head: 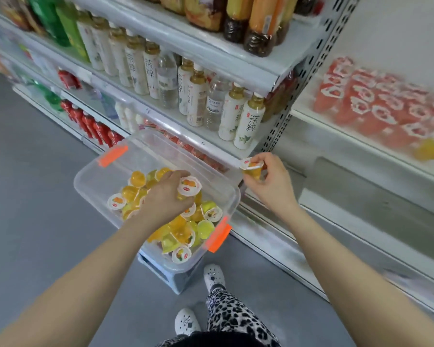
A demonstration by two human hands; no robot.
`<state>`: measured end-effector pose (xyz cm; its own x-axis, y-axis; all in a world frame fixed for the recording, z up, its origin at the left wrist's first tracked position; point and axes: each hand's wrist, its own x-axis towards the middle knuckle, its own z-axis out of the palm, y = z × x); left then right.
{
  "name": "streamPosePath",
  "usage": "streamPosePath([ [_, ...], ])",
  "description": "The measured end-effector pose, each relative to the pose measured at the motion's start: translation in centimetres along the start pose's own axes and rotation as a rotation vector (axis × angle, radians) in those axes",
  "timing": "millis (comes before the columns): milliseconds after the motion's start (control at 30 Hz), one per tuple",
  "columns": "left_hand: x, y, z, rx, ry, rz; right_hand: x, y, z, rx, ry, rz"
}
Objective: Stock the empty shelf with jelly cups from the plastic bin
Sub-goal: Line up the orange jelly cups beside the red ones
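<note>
A clear plastic bin point(103, 171) with orange latches stands on a low stool and holds several yellow and orange jelly cups point(206, 229). My left hand point(166, 196) is inside the bin, shut on a jelly cup point(189, 187) with its white lid facing up. My right hand point(271, 179) is just right of the bin, above its far corner, shut on another jelly cup point(251, 167). On the right, a white shelf point(376, 146) carries rows of red jelly cups point(376, 106) and one yellow jelly cup point(429, 149) at the front.
Shelves of tea and water bottles point(196, 96) rise right behind the bin. Bare white shelves point(361, 204) sit lower on the right. A pale stool point(176, 279) supports the bin. My feet in white shoes point(213, 276) stand on the grey floor.
</note>
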<state>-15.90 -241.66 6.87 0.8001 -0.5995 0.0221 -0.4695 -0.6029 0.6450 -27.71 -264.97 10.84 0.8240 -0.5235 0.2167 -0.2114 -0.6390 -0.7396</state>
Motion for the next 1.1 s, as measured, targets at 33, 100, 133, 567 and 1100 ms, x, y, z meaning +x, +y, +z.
streamPosePath([
  [33,0.1,1.3,-0.1,-0.038,0.010,0.026,-0.2,0.1,-1.1,-0.003,0.037,0.014],
  [100,0.4,4.2,-0.3,-0.125,0.001,0.071,-0.6,0.2,-3.7,-0.026,0.104,0.033],
  [133,0.7,5.7,-0.3,-0.148,-0.013,0.092,-0.8,0.2,-5.1,-0.036,0.137,0.043],
  [567,5.9,26.9,3.3,-0.255,-0.132,0.440,-1.5,2.7,-24.1,-0.134,0.495,0.062],
  [1100,14.3,45.2,11.9,-0.111,0.116,0.556,5.0,17.7,-41.6,-0.208,0.449,0.252],
])
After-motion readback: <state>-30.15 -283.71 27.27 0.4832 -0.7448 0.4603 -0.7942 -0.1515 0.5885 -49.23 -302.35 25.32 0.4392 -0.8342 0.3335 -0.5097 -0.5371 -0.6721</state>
